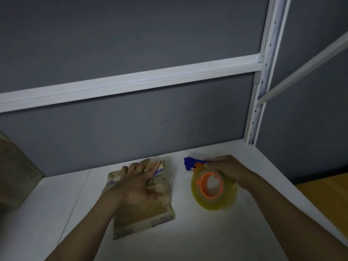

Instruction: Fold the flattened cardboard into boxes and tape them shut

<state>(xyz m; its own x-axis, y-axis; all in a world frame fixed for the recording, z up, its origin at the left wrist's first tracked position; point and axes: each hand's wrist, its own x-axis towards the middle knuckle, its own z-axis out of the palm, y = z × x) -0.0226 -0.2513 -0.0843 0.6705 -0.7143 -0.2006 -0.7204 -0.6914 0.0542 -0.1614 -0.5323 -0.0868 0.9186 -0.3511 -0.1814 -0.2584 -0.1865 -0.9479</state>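
Near the middle of the tabletop [207, 232], toward its back edge, the cardboard [150, 210] lies flat, its long axis running from near edge to far edge. The left hand [139, 183] presses on it with straight fingers. The right hand [226, 170] grips the tape roll [214, 193] just beside it, blue cutter [189, 163] pointing left. Taping seems in hand; next, a strip must be drawn across the seam.

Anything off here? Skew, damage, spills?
Only the cardboard box: it lies skewed to the table edge, and its surface is creased and patched with tape. The left hand presses flat on it; the right hand grips the tape dispenser. Nothing spilled.
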